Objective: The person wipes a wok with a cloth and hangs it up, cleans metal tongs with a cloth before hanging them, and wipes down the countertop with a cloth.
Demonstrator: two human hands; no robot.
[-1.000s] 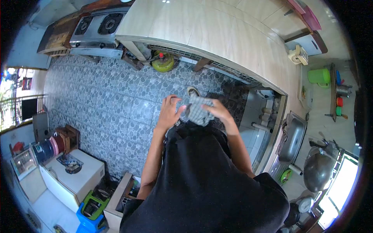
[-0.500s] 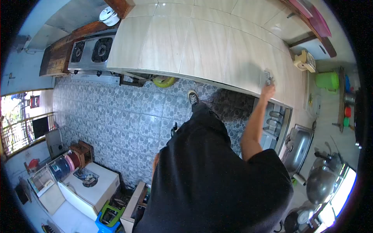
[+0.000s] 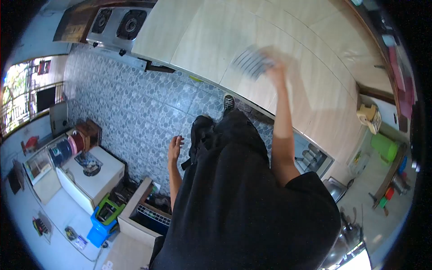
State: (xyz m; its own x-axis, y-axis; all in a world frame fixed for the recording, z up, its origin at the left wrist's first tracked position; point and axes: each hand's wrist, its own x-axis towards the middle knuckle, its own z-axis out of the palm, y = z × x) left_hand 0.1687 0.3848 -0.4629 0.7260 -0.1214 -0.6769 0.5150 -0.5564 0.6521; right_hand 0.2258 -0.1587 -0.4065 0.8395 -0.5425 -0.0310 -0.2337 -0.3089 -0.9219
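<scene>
A grey-and-white striped cloth, smeared by motion, hangs spread out from my right hand. The hand is closed on one edge of it, over the pale tiled counter. Whether the cloth touches the tiles I cannot tell. Down by my left side, above the patterned floor, my left hand hangs with its fingers loosely bent and apart. It holds nothing.
A two-burner gas stove adjoins the counter's left end. Dishes sit on a shelf below the counter, and a green container stands at right. Behind me on the left are a white fridge and a blue stool.
My right hand has moved left along the counter; the bunched cloth is now spread out. My left hand has come into fuller view. The camera view has turned and shifted.
</scene>
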